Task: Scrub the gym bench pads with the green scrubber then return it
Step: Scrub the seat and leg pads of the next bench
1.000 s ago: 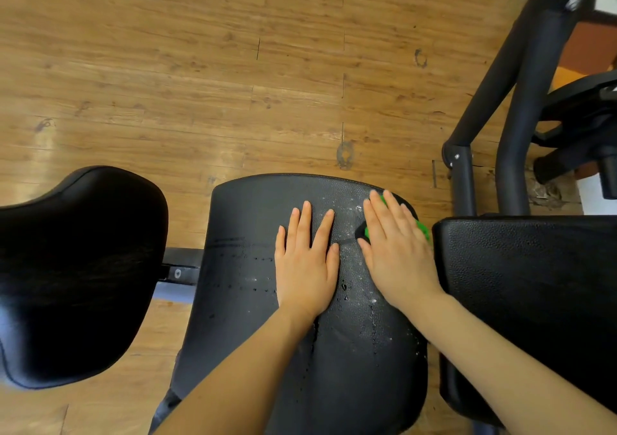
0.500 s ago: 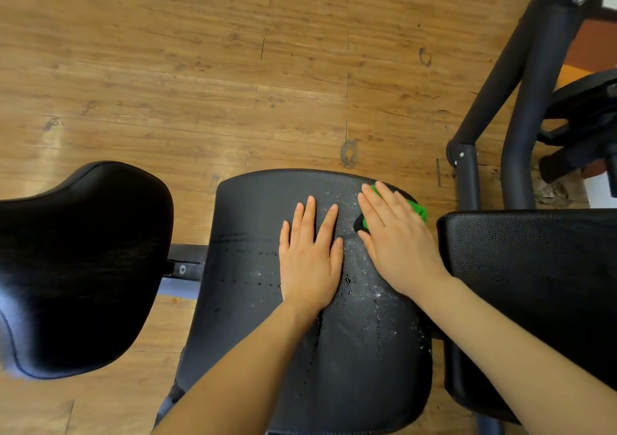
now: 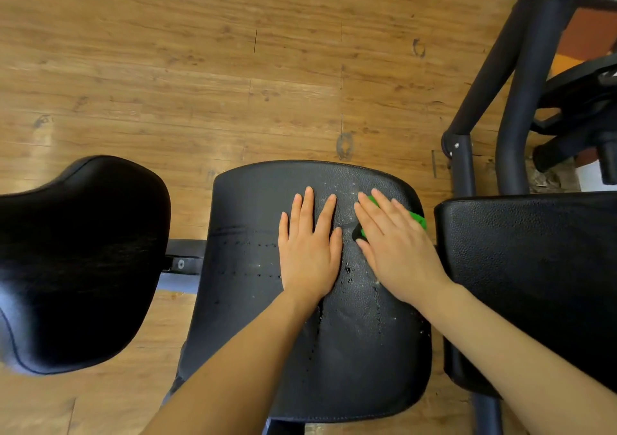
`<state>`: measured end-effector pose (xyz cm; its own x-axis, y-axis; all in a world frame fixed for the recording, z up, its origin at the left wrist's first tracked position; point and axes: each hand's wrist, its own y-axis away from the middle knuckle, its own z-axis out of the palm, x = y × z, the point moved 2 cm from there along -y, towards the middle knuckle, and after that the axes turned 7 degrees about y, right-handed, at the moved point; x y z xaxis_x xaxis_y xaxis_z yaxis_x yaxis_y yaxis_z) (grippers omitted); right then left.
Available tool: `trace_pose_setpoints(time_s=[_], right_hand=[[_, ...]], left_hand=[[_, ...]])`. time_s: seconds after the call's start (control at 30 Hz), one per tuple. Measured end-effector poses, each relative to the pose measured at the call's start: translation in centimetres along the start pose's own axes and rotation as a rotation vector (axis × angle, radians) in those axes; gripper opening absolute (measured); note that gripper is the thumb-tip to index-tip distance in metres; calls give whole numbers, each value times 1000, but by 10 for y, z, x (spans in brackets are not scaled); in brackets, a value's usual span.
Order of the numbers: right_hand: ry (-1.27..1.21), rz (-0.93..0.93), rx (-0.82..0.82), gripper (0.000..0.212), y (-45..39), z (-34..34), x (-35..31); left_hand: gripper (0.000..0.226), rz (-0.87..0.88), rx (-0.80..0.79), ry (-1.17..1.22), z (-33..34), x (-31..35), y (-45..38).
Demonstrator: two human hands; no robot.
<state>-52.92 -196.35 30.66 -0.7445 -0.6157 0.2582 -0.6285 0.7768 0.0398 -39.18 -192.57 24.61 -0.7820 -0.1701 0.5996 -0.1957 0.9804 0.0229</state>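
My right hand (image 3: 397,251) lies flat with straight fingers on the green scrubber (image 3: 419,219), pressing it onto the far right part of the middle black bench pad (image 3: 253,301). Only a green edge and a dark corner of the scrubber show from under the hand. Beside it, my left hand (image 3: 309,254) rests flat on the same pad, fingers straight and slightly spread. The pad's surface around both hands is wet, with droplets and white specks.
A second black pad (image 3: 76,261) sits to the left, joined by a metal bar (image 3: 183,261). A third pad (image 3: 534,274) lies close on the right. Black machine frame tubes (image 3: 521,84) rise at the far right. Wooden floor (image 3: 233,67) lies beyond.
My right hand slid the scrubber a little toward the pad's far edge, then back toward me. My left hand stayed in place.
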Motion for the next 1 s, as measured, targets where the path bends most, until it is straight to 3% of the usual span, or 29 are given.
trace_pose_setpoints(time_s=[0.27,0.7,1.0], right_hand=[[15,76,23,56,-43,3,9],[-66,258,-9,57,12,0,-15],[-26,296,-59,58,21,-8,-22]], left_hand=[[53,7,15,1,0,1,-1],[64,-26,-122,-22,-10,5,-3],[55,0,-187,66,-21,1,-4]])
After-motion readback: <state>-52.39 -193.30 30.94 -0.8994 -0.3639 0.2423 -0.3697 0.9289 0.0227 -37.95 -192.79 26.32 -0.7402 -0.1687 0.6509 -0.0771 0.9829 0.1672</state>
